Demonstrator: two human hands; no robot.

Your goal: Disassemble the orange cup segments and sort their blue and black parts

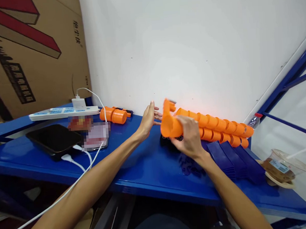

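My right hand (189,136) is closed around an orange cylindrical part (168,125) with a bracket sticking up from it, held over the table beside the left end of the orange rows. Left of that part, my left hand (149,120) is raised with its fingers spread, holding nothing. Two long rows of orange cylinders (216,124) run along the wall to the right. Below the rows lie stacked dark blue pieces (230,160). Black items under the held part are partly hidden.
On the blue table (140,167), a power strip (62,114), a black device (54,139), a phone (96,135) with white cables and more orange cylinders (114,116) lie left. A drink cup (279,167) and a bottle (254,122) stand right. A cardboard box (36,66) is behind.
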